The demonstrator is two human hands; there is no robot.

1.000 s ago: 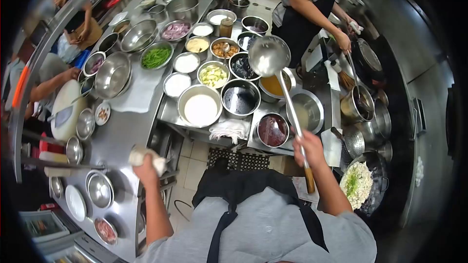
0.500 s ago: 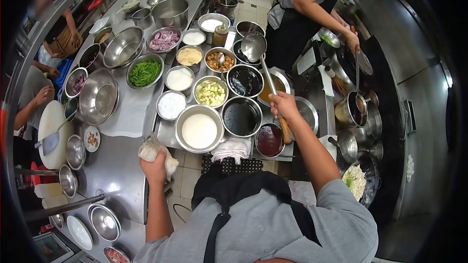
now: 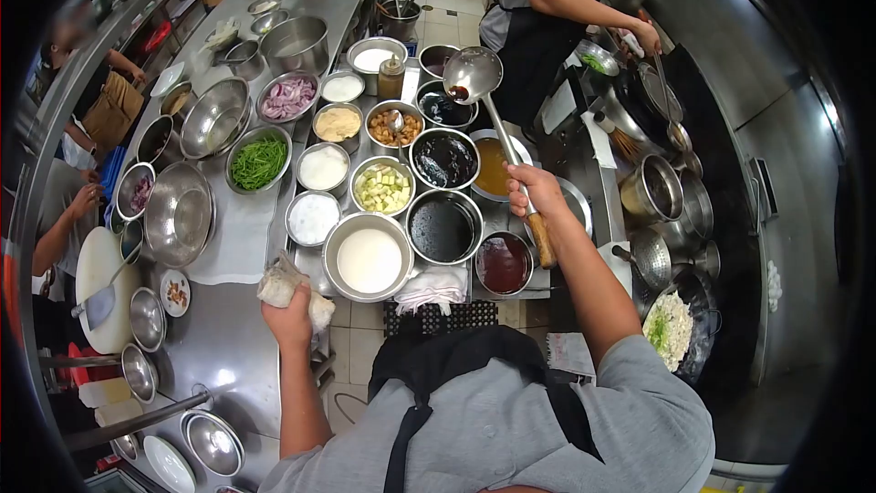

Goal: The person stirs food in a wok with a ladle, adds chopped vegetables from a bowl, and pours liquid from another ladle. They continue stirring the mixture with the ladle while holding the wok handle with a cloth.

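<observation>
My right hand (image 3: 537,192) is closed around the wooden handle of a large steel ladle (image 3: 474,71). The ladle's bowl is raised over the far dark-sauce bowls, with a little dark sauce at its lower left edge. Below the ladle's handle are two bowls of dark sauce (image 3: 444,226), a pot of amber liquid (image 3: 491,167) and a bowl of red-brown sauce (image 3: 504,265). My left hand (image 3: 288,318) grips a crumpled rag (image 3: 294,290) by the table edge, left of a pot of white liquid (image 3: 369,258).
Bowls of white powder (image 3: 313,218), cut pale-green vegetable (image 3: 382,187), green beans (image 3: 259,162) and sliced onion (image 3: 288,97) crowd the counter. At right, a wok (image 3: 701,329) holds a pale chopped mix with greens. A co-worker (image 3: 570,0) stands at the stove; other people are at left.
My ladle has shifted slightly left, and dark sauce now shows in its bowl. The co-worker's ladle has risen out of the pot on the stove. The whole view has shifted slightly.
</observation>
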